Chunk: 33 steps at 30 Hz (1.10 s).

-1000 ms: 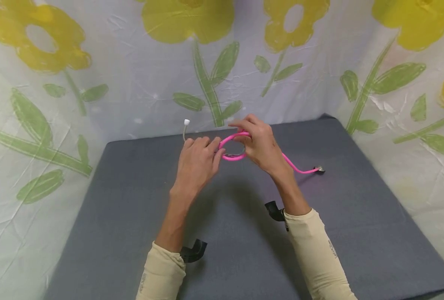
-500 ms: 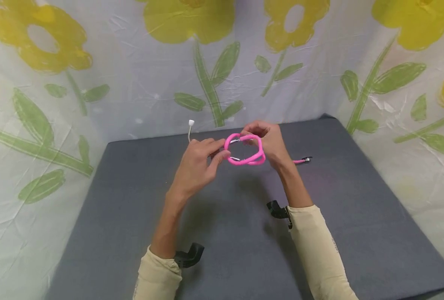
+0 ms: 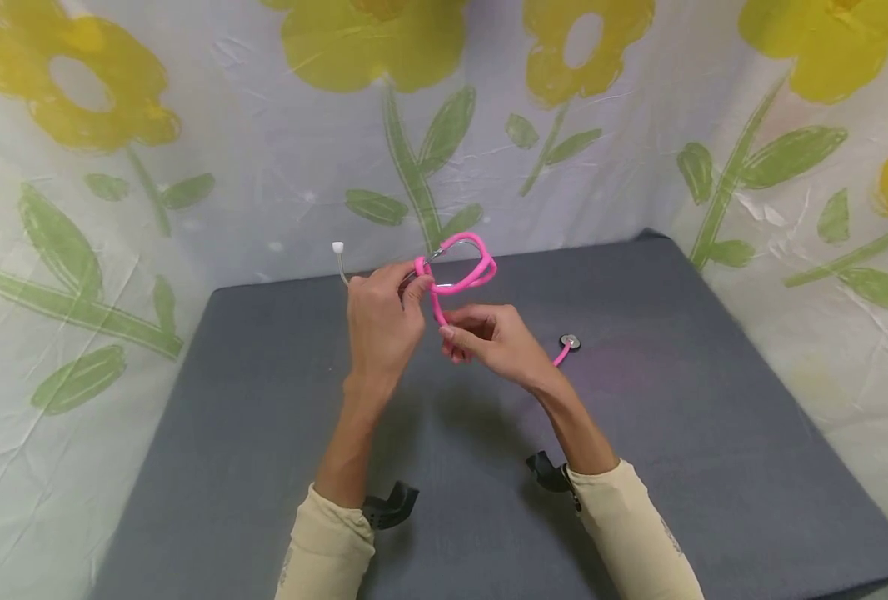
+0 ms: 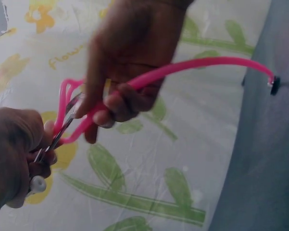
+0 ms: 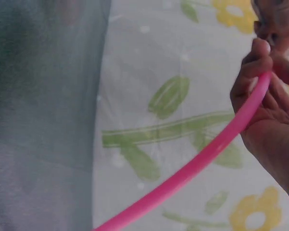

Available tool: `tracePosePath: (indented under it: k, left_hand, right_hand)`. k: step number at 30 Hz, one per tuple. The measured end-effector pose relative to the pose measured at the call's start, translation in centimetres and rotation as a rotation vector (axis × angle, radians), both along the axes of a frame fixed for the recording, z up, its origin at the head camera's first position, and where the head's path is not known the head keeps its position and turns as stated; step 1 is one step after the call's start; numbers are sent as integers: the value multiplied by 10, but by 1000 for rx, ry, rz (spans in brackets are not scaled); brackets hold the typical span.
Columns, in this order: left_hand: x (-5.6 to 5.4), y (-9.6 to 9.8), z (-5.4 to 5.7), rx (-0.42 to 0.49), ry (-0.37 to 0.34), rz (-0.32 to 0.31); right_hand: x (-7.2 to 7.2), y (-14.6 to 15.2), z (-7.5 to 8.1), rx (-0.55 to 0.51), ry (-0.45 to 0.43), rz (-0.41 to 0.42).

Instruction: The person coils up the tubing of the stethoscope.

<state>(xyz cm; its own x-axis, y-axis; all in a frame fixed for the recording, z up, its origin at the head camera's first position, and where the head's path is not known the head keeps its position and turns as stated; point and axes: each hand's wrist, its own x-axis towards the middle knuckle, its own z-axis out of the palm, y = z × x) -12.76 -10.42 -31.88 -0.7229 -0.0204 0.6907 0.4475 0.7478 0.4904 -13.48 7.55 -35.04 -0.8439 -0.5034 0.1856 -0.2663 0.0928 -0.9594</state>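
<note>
A pink stethoscope (image 3: 481,273) is held up over the table, its tubing bent into a loop at the far side of my hands. My left hand (image 3: 384,325) pinches the metal ear tubes together with the pink tubing wrapped at them. One white ear tip (image 3: 337,247) sticks up past the left knuckles. Just below the loop, my right hand (image 3: 500,340) pinches the tubing (image 5: 202,156) between thumb and fingers. From there the tube runs off to the right, ending in the round chestpiece (image 3: 570,342). Fingers hide part of the metal tubes.
A grey cloth-covered table (image 3: 264,417) lies under both hands. Behind it hangs a white curtain (image 3: 249,175) printed with yellow flowers and green stems. Each forearm wears a light sleeve with a black wrist mount (image 3: 391,505).
The loop has swung up and away. My right hand has come nearer and lower, from beside the loop to the tubing below it. The chestpiece has shifted left.
</note>
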Motion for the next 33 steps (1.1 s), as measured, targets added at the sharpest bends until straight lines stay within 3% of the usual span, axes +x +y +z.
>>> tracePosePath:
  k: [4, 9, 11, 14, 18, 22, 27, 33]
  left_hand:
    - [1, 1, -2, -64, -4, 135]
    - [2, -1, -5, -160, 10, 226]
    - [2, -2, -7, -212, 26, 249]
    - [2, -4, -10, -289, 70, 263]
    - [3, -6, -12, -394, 146, 209]
    - [6, -8, -12, -495, 208, 116]
    - [9, -11, -13, -541, 254, 21]
    - [13, -15, -14, -555, 263, -58]
  right_hand:
    - [11, 2, 13, 165, 92, 45]
    - [23, 7, 30, 341, 256, 62]
    - [26, 8, 34, 373, 334, 29]
    - [28, 6, 40, 381, 503, -86]
    - [22, 2, 50, 377, 750, -290]
    - [9, -2, 57, 379, 857, -370]
    - [-6, -4, 62, 365, 848, -365]
    - [-15, -2, 63, 318, 755, -309]
